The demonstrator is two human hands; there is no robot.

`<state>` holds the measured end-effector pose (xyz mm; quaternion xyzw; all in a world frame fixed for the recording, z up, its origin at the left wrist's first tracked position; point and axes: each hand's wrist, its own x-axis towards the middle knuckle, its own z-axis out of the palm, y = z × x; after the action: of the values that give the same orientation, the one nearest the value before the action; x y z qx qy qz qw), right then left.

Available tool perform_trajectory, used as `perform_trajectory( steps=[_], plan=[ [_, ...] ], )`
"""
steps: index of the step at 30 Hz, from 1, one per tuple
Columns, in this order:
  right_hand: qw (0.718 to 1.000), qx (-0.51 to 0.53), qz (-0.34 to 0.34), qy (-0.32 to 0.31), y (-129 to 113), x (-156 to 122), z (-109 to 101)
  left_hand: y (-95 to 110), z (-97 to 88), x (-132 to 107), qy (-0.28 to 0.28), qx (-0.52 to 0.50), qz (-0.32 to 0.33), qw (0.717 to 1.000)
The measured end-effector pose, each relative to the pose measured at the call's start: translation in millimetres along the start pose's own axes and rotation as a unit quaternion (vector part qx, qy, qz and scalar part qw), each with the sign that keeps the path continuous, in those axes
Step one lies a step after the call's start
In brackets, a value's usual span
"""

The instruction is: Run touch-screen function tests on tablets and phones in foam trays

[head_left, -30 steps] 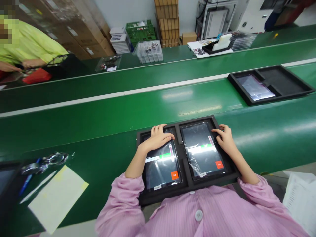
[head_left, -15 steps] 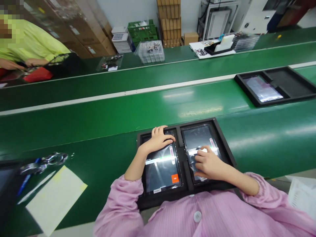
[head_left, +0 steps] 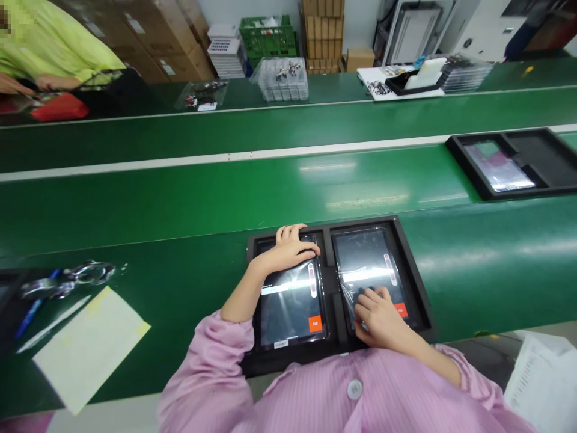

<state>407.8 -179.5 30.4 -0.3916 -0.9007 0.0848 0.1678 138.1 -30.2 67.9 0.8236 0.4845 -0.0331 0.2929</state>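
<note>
Two tablets under clear film lie side by side in a black foam tray (head_left: 330, 281) in front of me. My left hand (head_left: 288, 251) rests over the top of the left tablet (head_left: 291, 316), fingers spread and reaching to the tray's far rim. Nothing is held in it. On the lower part of the right tablet (head_left: 363, 252) is my right hand (head_left: 381, 316), fingers loosely bent and the thumb apart, touching the screen without a grip. Both screens are dark with a pale band and a red-orange box; the right one's box is partly covered by my hand.
Another black tray (head_left: 547, 162) with one tablet sits on the green belt at right. A pale paper sheet (head_left: 92, 349), a blue pen (head_left: 33, 313) and crumpled clear plastic (head_left: 92, 273) lie at left. Across the belt, a person in yellow (head_left: 67, 45) works near plastic trays (head_left: 283, 84).
My right hand has slid down the right tablet toward its lower edge, uncovering the pale band and part of the red-orange box. The left hand stays put. The view has shifted slightly.
</note>
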Motion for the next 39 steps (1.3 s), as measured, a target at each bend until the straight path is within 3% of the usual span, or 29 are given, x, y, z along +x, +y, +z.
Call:
perform_trajectory(
  steps=[5, 14, 17, 23, 29, 33, 36, 39],
  plan=[
    [0.997, 0.03, 0.051, 0.057, -5, -6, 0, 1, -0.9, 0, -0.008, -0.001, -0.008, 1.0],
    [0.973, 0.186, 0.122, 0.068, -14, -12, -4, -3, 2.2, 1, 0.002, -0.001, 0.0, 1.0],
    [0.971, 0.212, 0.098, 0.048, -15, -11, -1, -4, 2.7, 2, 0.005, -0.002, 0.007, 1.0],
    [0.988, 0.085, -0.105, 0.074, -11, -5, 4, -4, 2.9, 2, 0.011, -0.001, 0.012, 1.0],
    [0.984, 0.071, -0.157, 0.046, -11, -2, 3, -2, 2.0, 2, 0.01, -0.006, 0.011, 1.0],
    [0.976, 0.145, -0.161, 0.034, -10, -1, -4, -2, 2.2, 2, 0.009, -0.005, 0.008, 1.0],
    [0.973, 0.2, -0.108, 0.044, -4, -1, -18, -2, 1.7, 2, 0.005, -0.007, 0.006, 1.0],
    [0.983, 0.167, -0.053, 0.056, 7, 0, -30, -2, 1.3, 2, 0.002, -0.01, 0.006, 1.0]
  ],
)
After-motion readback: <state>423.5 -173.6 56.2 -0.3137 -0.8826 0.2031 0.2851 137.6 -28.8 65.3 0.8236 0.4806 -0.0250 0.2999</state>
